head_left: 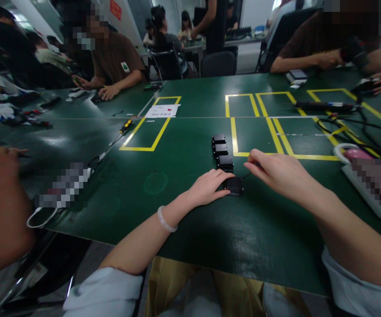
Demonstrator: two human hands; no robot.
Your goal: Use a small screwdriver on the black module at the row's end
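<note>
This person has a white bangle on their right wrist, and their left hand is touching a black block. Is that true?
No: the head view shows the white bangle on the left wrist. The left hand is touching a black block.

There are at least four black blocks (pixel 234 187) (the left hand (pixel 206 187) obscures the tally), one yellow-handled screwdriver (pixel 126 126), one lettered sheet (pixel 162 111), one bracelet (pixel 163 220).

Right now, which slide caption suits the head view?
Left hand on black block; right hand pinching a thin dark piece.
</note>
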